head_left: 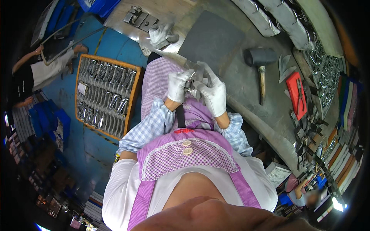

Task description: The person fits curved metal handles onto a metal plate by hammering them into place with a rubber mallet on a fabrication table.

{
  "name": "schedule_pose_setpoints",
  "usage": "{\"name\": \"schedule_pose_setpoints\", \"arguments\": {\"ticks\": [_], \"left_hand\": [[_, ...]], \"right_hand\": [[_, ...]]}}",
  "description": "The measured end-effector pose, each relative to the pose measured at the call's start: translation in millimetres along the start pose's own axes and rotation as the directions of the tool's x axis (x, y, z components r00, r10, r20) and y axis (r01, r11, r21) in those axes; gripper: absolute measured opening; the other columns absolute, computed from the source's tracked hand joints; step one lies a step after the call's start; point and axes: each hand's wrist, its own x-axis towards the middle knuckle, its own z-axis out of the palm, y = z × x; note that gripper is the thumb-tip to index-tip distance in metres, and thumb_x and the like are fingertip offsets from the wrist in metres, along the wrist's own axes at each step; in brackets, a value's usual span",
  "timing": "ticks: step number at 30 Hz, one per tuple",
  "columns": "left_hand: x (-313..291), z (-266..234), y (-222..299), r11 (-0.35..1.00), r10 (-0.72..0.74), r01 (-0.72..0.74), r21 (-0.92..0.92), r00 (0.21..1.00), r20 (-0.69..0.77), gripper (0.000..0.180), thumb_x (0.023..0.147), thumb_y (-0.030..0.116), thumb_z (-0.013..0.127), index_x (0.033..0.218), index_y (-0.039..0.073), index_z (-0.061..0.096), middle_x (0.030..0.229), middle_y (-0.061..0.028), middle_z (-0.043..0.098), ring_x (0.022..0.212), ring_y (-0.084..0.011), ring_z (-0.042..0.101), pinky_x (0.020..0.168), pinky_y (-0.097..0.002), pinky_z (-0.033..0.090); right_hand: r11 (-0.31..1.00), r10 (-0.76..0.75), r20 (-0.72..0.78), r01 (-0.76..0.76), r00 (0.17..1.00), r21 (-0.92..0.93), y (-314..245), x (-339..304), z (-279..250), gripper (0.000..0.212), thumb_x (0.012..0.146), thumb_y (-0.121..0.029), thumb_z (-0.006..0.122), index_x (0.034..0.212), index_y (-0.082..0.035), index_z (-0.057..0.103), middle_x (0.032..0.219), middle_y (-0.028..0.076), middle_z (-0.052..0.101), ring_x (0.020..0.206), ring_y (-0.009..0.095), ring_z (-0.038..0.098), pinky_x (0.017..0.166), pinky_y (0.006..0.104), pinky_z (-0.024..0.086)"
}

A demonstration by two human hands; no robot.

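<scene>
In front of my lap, by the edge of the metal-topped workbench [246, 96], both my hands wear white gloves. My left hand [177, 86] is closed on the left side of a small shiny metal part [191, 85]; its exact kind is hard to make out. From the other side my right hand [212, 94] grips the same part, thumb across it and fingers partly behind. A thin greyish flat piece [200, 71] sticks up between the hands. My fingers hide much of the part.
A black-headed mallet [260, 57] lies on the bench beside red-backed pliers [296, 96]. Further off are a dark sheet [210, 36], crumpled gloves [162, 34] and a metal fixture [139, 19]. A wood-framed tray [133, 98] of shiny parts stands left. A person [42, 73] is beyond it.
</scene>
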Motion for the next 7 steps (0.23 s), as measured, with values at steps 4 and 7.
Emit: {"name": "schedule_pose_setpoints", "arguments": {"ticks": [4, 7], "left_hand": [[5.3, -4.6, 6.3, 0.988, -0.154, 0.153, 0.035, 0.987, 0.041, 0.028, 0.097, 0.022, 0.060, 0.097, -0.002, 0.073, 0.065, 0.0003, 0.060, 0.058, -0.0062, 0.052, 0.050, -0.0249, 0.041], [14.8, -6.2, 9.2, 0.992, -0.116, 0.111, 0.053, 0.989, 0.094, 0.033, 0.098, 0.027, 0.061, 0.098, -0.004, 0.072, 0.071, -0.0031, 0.066, 0.066, -0.0077, 0.057, 0.061, -0.0257, 0.046]], "right_hand": [[0.997, -0.011, 0.012, 0.012, 1.000, -0.070, -9.0, -0.1, -4.1, 0.060, 0.084, -0.001, 0.057, 0.143, -0.001, 0.047, 0.082, 0.002, 0.064, 0.064, 0.005, 0.056, 0.056, 0.0205, 0.046], [0.946, -0.104, 0.163, 0.149, 0.981, -0.287, -29.0, 28.5, 5.0, 0.058, 0.082, -0.005, 0.053, 0.140, 0.001, 0.050, 0.089, 0.005, 0.067, 0.073, 0.006, 0.058, 0.064, 0.0210, 0.049]]}}
